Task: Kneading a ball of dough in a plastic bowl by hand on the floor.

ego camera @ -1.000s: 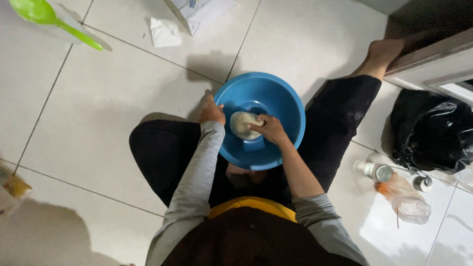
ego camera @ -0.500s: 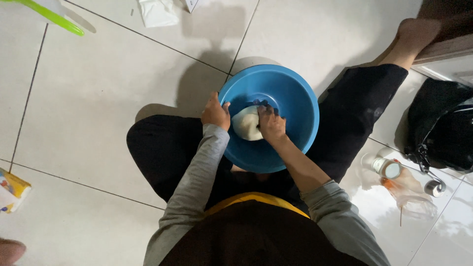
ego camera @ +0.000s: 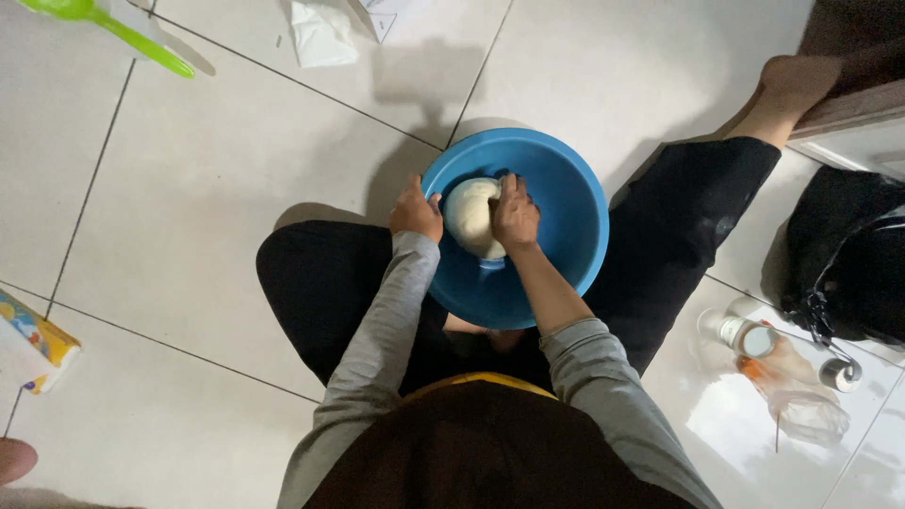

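Since half second ago: your right hand (ego camera: 516, 212) slid onto dough's right flank. Fingers curled, pressing pale dough lump (ego camera: 471, 217) at frame centre, inside blue bowl (ego camera: 566, 236). Dough long axis runs top to bottom, slightly tilted. Your left hand (ego camera: 416, 209) grips bowl's left rim. Open tile floor (ego camera: 207, 188) left; black bag (ego camera: 848, 254), bottles (ego camera: 782, 368) crowd right.

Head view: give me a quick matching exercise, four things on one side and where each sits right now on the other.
Things:
1. dough ball
2. left hand
3. green spoon
4. black bag

Places:
A. on the floor tiles, top left corner
B. inside the blue basin, under the right hand
C. on the basin's rim
D. at the right edge, beside a clear bottle

Pairs: 1-B, 2-C, 3-A, 4-D
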